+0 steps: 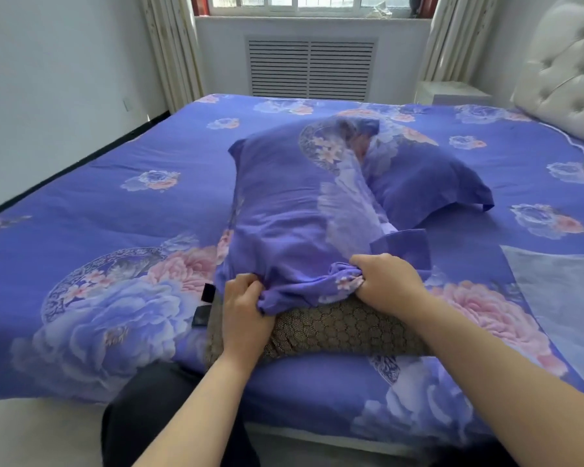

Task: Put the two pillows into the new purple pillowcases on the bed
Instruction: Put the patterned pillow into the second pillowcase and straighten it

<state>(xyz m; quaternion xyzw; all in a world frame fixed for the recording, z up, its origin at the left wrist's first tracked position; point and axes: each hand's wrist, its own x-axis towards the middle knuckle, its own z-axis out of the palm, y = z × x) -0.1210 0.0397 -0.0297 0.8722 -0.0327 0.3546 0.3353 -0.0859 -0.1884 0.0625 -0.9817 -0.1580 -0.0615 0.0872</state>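
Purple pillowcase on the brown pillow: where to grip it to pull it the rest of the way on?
Grip the bunched open hem of the pillowcase at both near corners, from the foot-side edge, where the left hand and right hand are. The brown pillow still protrudes there, so probably pull toward yourself.

We are looking from one head-worn wide-angle camera, facing forward and down across the bed [98, 203] toward the window [317, 3]. We are seeing both forearms rising close from the bottom edge, with the room bending outward at the sides.

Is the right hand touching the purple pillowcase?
Touching. The head view shows the right hand fisted around bunched fabric at the purple pillowcase opening.
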